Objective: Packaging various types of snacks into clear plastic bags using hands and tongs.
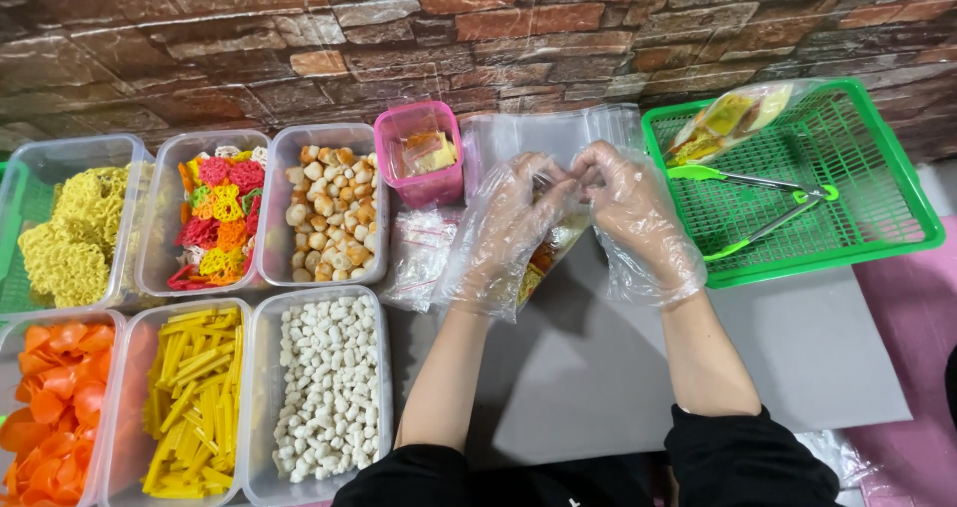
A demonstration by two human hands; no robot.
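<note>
Both gloved hands — left hand [508,230] and right hand [638,218] — pinch shut on the top of a small clear plastic bag of mixed snacks [554,246], held above the grey tabletop [598,367] near its far edge — beside the green plastic basket [902,183].

Six clear tubs [319,208] of colourful snacks sit at the left, under a brick wall [478,28]. A pink cup [419,153] stands beside them. On the right, a green tray [897,208] holds green tongs [768,203] and a filled packet [733,116].
</note>
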